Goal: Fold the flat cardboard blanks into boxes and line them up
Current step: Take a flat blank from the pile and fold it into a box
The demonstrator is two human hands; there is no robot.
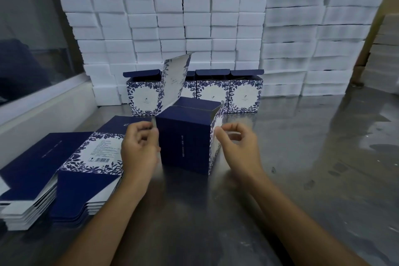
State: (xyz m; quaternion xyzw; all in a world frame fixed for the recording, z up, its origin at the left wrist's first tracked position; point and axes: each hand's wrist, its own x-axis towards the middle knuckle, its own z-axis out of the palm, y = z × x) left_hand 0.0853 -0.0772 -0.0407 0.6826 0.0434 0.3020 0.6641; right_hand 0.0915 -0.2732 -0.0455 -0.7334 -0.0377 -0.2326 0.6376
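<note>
Head view, frame centre: the light, stiff half-folded box on the table is best held at its side edges, where the left hand pinches its left edge and the right hand hovers with fingers loosely curled, holding nothing.

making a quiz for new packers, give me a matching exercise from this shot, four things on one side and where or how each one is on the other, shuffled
Things:
1. box being folded
2. stack of flat blanks
3. row of finished boxes
4. white foam blocks

Places or states:
A. lying flat at the left of the metal table
B. piled high as a wall at the back
C. standing between the left hand and the right hand, one long flap up
D. lined up side by side in front of the white wall, top flaps open

Pairs: 1-C, 2-A, 3-D, 4-B
</note>
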